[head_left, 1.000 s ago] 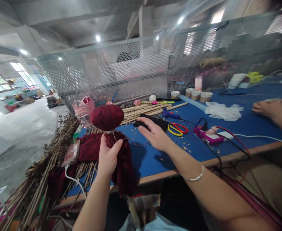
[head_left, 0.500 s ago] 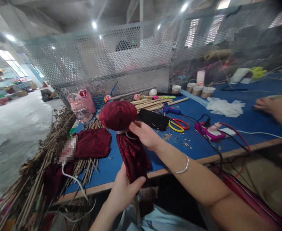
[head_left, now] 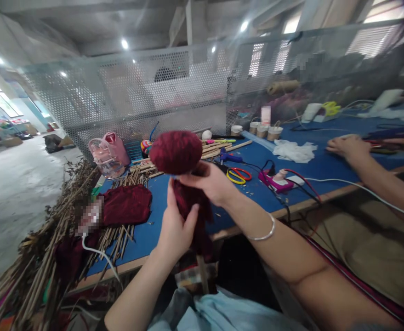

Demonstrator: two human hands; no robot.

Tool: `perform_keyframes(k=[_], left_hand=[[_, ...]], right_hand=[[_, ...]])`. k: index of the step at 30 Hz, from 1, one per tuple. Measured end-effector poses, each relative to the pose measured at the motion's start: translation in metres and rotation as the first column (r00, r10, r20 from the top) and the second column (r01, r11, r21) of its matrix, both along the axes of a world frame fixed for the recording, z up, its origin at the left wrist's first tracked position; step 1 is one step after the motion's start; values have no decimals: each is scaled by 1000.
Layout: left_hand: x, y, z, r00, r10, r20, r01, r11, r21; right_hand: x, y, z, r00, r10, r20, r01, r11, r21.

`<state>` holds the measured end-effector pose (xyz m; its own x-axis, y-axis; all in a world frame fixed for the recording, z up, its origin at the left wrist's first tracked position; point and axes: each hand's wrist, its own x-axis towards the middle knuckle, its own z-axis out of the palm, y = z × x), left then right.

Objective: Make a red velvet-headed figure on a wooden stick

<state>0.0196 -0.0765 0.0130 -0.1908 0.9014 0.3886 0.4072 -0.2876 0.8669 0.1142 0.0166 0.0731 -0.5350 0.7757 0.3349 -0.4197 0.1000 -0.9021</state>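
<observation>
A rounded head wrapped in dark red patterned cloth (head_left: 176,152) tops a wooden stick (head_left: 202,273), and the loose cloth hangs down below its neck. My left hand (head_left: 178,225) is wrapped around the gathered cloth just under the head. Against the neck, my right hand (head_left: 210,181) pinches the cloth from the right side. Its fingertips are partly hidden behind the neck. To the left, a folded piece of the same dark red cloth (head_left: 128,204) lies on thin dry stalks (head_left: 119,243).
On the blue table (head_left: 163,216) lie scissors (head_left: 238,175), a blue glue gun (head_left: 231,156), a purple power strip (head_left: 275,180) and white cloth (head_left: 294,151). A pink bag (head_left: 108,154) stands at the back left. A co-worker's hand (head_left: 349,149) rests at the right.
My left hand has moved up from the lower cloth to the neck. The wrapped head has risen slightly, and my right hand has shifted in closer. The view has turned right.
</observation>
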Motion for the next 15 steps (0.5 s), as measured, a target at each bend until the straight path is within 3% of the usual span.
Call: perform_keyframes(k=[2, 4, 5, 6, 7, 8, 9, 10, 11, 13, 15], left_hand=[[3, -10, -23, 992, -120, -42, 118, 992, -39], [-2, -25, -42, 933, -338, -120, 312, 930, -196], [-7, -31, -47, 933, -346, -104, 312, 917, -248], [-13, -36, -47, 982, -181, -60, 164, 963, -216], [-19, -40, -44, 999, 40, -8, -40, 991, -127], [-23, -42, -36, 968, 242, 73, -243, 970, 3], [-26, -41, -25, 916, 361, 173, -386, 911, 144], [-28, -39, -13, 903, 368, 222, -412, 888, 203], [-27, -35, -1, 927, 315, 205, -358, 908, 219], [-22, -26, 20, 986, 138, 90, -148, 982, 116], [-16, -16, 30, 997, -6, 75, 4, 999, 34]], right_hand=[[18, 5, 21, 981, -174, -87, 175, 985, 3], [36, 8, 38, 935, -325, -141, 334, 941, 49], [42, 6, 41, 914, -380, -145, 394, 915, 83], [45, 2, 41, 897, -422, -134, 437, 892, 119], [45, -4, 35, 884, -453, -112, 466, 872, 147], [41, -12, 25, 877, -473, -83, 480, 863, 160], [34, -22, 11, 877, -479, -49, 480, 863, 156], [25, -33, -4, 881, -472, -18, 471, 873, 126], [15, -43, -20, 894, -447, 5, 446, 892, 73], [-2, -59, -44, 924, -381, -7, 381, 924, -20], [-9, -64, -53, 945, -326, -29, 325, 945, -25]])
